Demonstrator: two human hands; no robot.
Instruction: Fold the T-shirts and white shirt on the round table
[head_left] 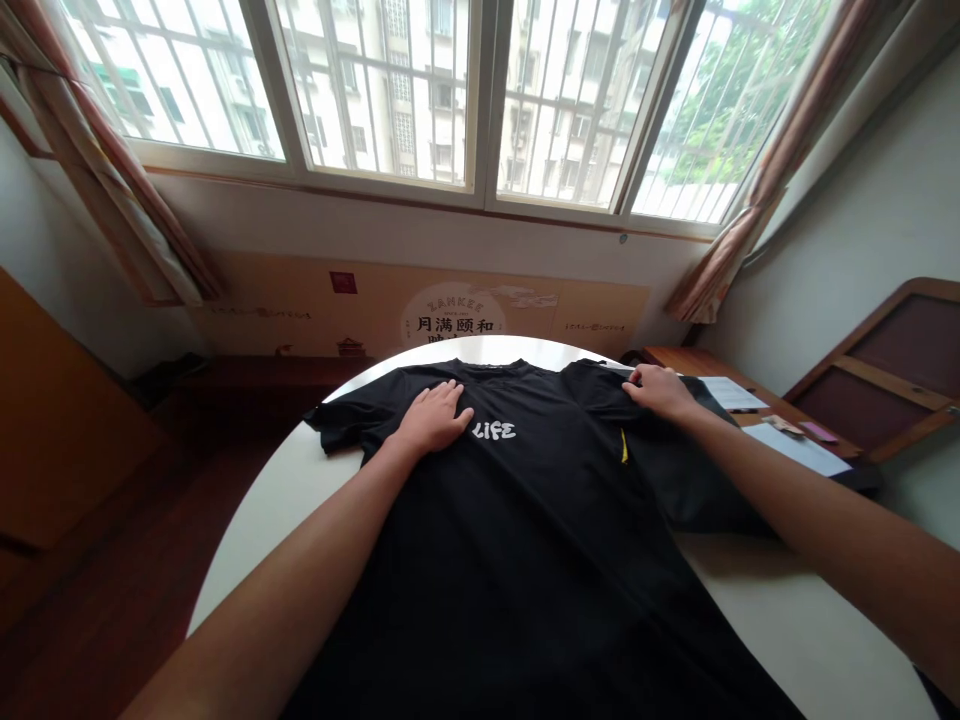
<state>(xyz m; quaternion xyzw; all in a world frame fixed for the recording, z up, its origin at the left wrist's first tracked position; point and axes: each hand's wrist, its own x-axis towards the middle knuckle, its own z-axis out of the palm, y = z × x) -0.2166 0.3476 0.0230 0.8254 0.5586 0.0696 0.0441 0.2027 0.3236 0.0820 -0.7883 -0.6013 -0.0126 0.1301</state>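
A black T-shirt [517,540] lies spread on a round white table [247,540], its collar toward the window and its hem toward me. White lettering shows on the chest, and a small yellow mark sits near the right sleeve. My left hand [436,415] rests flat on the upper chest, fingers extended, left of the lettering. My right hand [654,390] has its fingers closed on the edge of the right sleeve, pinching the cloth. The lower part of the shirt runs out of view at the bottom.
Beneath the right sleeve and my right forearm lies a dark flat sheet [712,500]. Papers [799,448] lie on a wooden surface at the right, near a brown wooden chair-like frame [892,350]. A printed beige panel [300,310] stands below the barred window.
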